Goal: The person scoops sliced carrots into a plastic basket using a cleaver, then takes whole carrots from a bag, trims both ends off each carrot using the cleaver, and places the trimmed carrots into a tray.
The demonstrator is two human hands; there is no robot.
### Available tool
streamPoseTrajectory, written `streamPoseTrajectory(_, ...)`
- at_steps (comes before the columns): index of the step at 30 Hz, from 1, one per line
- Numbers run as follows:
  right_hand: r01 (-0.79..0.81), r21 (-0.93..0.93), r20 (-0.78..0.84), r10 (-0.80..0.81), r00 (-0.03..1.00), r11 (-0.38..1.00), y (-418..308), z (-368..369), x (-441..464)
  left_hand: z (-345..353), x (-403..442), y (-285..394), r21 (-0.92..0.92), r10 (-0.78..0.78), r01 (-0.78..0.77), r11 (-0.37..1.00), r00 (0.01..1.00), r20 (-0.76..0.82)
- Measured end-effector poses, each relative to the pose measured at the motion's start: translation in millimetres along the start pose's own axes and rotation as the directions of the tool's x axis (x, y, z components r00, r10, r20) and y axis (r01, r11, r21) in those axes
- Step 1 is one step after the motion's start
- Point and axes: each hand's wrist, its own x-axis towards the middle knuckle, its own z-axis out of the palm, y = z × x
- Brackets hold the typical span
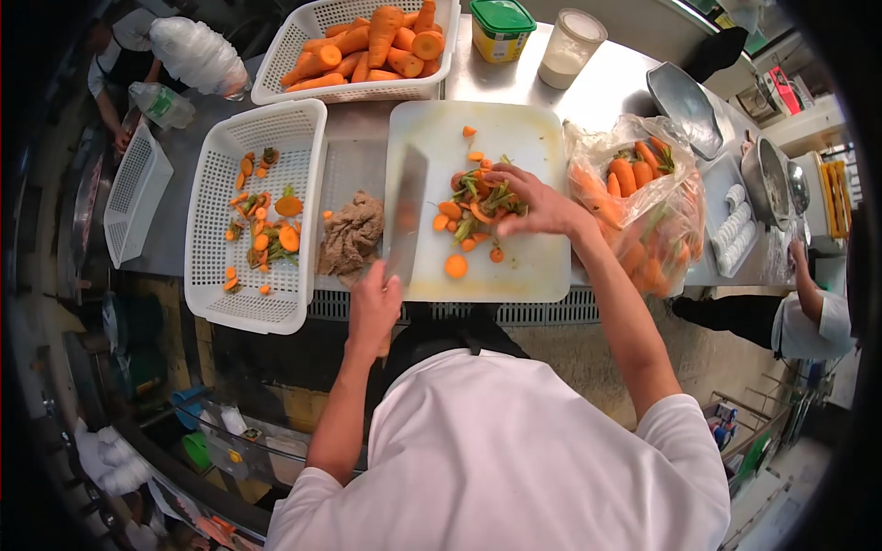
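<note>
My left hand is closed round the handle of a kitchen knife, whose wide blade, blurred, points away from me over the left side of the white cutting board. Reaching in from the right, my right hand has its fingers spread at a heap of carrot tops with green stems; whether the fingertips touch them I cannot tell. A round carrot slice lies near the board's front. Left of the board is a crumpled brown cloth.
A white basket with carrot ends stands at left, another basket of peeled carrots behind. At right sits a plastic bag of carrots. A green-lidded tub and a clear container stand at the back. Other people work at both sides.
</note>
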Motion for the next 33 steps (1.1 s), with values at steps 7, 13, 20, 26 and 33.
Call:
streamPoseTrajectory(7,-0.262,-0.075,-0.152,0.249,0.956,0.962,-43.1,40.0,-13.2,54.4,-34.1,-21.7,-0.767,-0.292,0.354,0.535,0.930,0.225)
streamPoseTrajectory(13,-0.318,0.081,-0.250,0.328,0.911,0.945,-39.3,45.4,8.5,104.9,7.8,22.0,-0.737,-0.185,0.361,0.572,0.932,0.313)
streamPoseTrajectory(20,-0.283,0.142,-0.220,0.309,0.925,0.949,-33.7,44.9,26.8,93.7,29.9,24.3,-0.788,-0.123,0.420,0.451,0.903,0.412)
streamPoseTrajectory(26,-0.203,0.120,-0.241,0.227,0.944,0.972,-81.6,37.7,44.7,52.5,14.0,27.2,-0.837,-0.126,0.365,0.407,0.930,0.344)
streamPoseTrajectory(33,0.069,0.114,-0.233,-0.041,0.972,0.991,-188.9,40.9,110.2,-44.3,-29.7,21.0,-0.898,-0.227,0.136,0.418,0.973,0.041)
